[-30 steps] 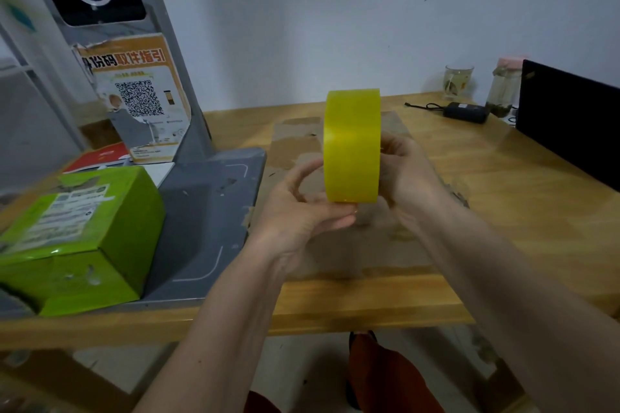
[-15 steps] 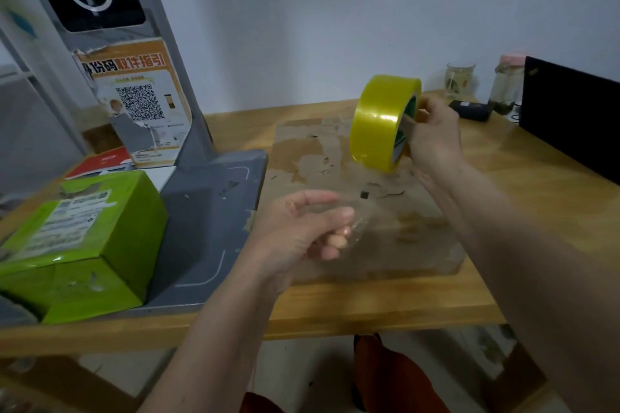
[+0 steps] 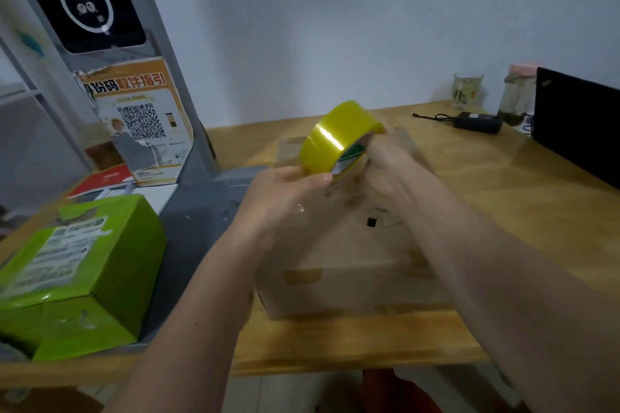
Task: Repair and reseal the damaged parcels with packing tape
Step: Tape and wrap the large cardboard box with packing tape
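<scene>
I hold the yellow tape roll above the cardboard box, which sits at the worktop's front edge. My right hand grips the roll's far side, fingers curled round it. My left hand pinches at the roll's lower edge; the frame is blurred there. A green parcel lies near the front left corner.
</scene>
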A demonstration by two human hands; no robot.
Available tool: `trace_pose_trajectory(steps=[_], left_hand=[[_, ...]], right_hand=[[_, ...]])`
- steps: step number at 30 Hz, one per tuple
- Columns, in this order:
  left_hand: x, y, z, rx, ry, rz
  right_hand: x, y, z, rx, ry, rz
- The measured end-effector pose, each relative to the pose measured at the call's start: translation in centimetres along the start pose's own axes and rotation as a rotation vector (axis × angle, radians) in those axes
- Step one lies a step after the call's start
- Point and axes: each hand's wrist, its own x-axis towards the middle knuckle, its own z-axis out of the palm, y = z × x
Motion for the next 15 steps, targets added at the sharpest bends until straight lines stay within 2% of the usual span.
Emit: trace_pose_trajectory(steps=[2, 4, 6, 9, 13, 15], left_hand=[[1.4, -0.5, 0.1, -0.007, 0.080, 0.013], [2.9, -0.9, 0.2, 0.022, 0.138, 0.076], [4.5, -0.8, 0.5, 0.073, 0.173, 0.151], [6.5, -0.6, 1.6, 0.229, 0.203, 0.215], [7.9, -0.4, 3.9, 0.486, 0.181, 0.274], [8.2, -0.3, 5.1, 0.624, 0.145, 0.269]], right_hand=[[0.7, 0.1, 0.0, -0.170, -0.207, -0.006], [1.7, 0.0, -0.5, -0.244, -0.281, -0.003], [3.1, -0.1, -1.5, -0.361, -0.279, -0.049], [4.5, -0.8, -3.6, -0.685, -0.216, -0.107], [4.6, -1.9, -6.9, -0.746, -0.242, -0.109], [4.7, -2.3, -8.4, -0.879, -0.199, -0.159]])
